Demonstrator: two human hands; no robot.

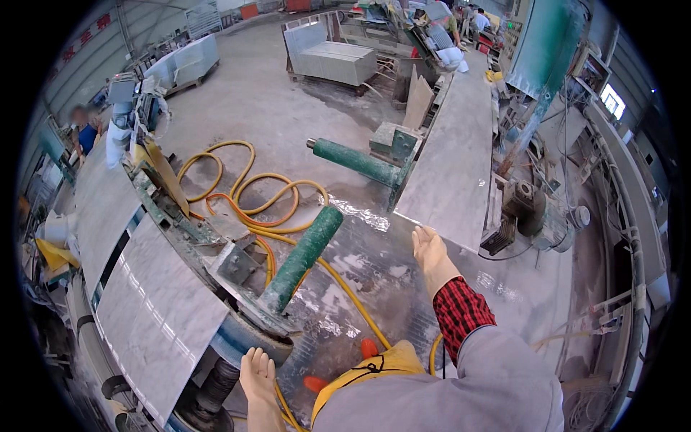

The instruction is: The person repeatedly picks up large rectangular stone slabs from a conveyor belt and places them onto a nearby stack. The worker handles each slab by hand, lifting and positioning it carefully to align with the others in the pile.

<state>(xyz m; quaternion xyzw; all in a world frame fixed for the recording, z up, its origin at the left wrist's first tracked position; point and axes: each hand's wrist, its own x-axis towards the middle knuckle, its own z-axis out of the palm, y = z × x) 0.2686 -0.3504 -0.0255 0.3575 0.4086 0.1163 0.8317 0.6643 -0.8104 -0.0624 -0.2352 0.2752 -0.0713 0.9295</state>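
Both my hands wear cream rubber gloves. My right hand (432, 259) reaches forward with fingers stretched out and nothing in its grasp. Its fingertips are at the near left corner of a pale grey marble slab (450, 173); whether they touch it I cannot tell. Low in the view, my left hand (258, 378) is raised with its fingers loosely bent and no object in it. It is close beside the blue end roller (252, 343) of the left conveyor. Another polished, grey-veined marble slab (155, 306) lies on that conveyor, its near end jutting past the roller.
Green cylinders stick out from the left (306, 255) and right (356, 163) machine frames. A yellow hose (353, 295) loops across the wet floor near my orange boots (369, 348). A motor (529, 205) sits right of the slab. Stacked slabs (335, 61) stand farther back; a person (86, 133) is far left.
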